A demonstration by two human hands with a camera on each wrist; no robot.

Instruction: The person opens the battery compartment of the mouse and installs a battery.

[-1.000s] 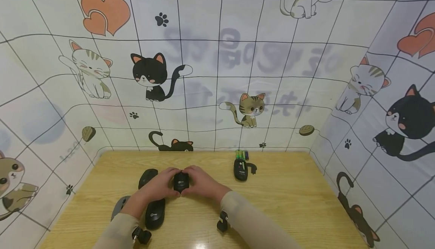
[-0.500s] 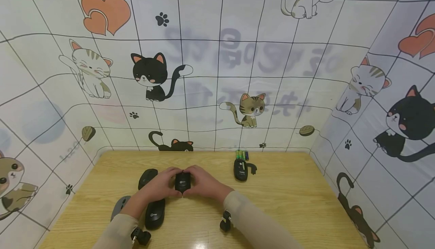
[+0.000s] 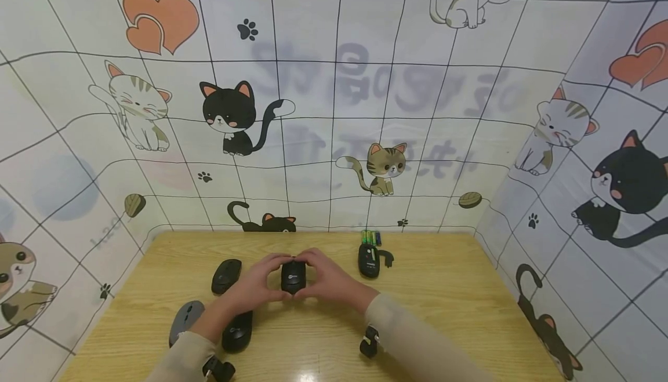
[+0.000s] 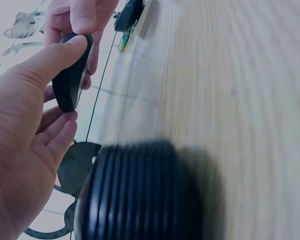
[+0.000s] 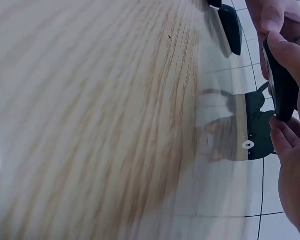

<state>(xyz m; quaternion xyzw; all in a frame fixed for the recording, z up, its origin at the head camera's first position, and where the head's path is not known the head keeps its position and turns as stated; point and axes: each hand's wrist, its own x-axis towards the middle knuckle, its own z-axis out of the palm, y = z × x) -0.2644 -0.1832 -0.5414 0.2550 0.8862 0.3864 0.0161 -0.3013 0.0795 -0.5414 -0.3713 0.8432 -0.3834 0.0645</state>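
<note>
Both hands hold one small black computer mouse (image 3: 293, 277) over the left middle of the table. My left hand (image 3: 259, 283) grips its left side and my right hand (image 3: 329, 277) its right, each with thumb near and fingers at the far end. Seen from the left wrist, the mouse (image 4: 70, 80) is lifted clear of the wood, the left thumb pressing its near end. The right wrist view shows the same mouse (image 5: 282, 90) between thumb and fingertips of the right hand (image 5: 295, 185). Part of its far end is hidden by fingers.
Left of the hands lie a black mouse (image 3: 227, 276), a grey mouse (image 3: 187, 319) and another black mouse (image 3: 237, 333), partly under the left forearm. At the back right, an upturned black mouse (image 3: 369, 260) lies beside its loose cover (image 3: 387, 258) and several batteries (image 3: 371, 237).
Both hands have shifted a little to the right together, carrying the black mouse. More of the black mouse at the back left now shows. The other things lie where they were.
</note>
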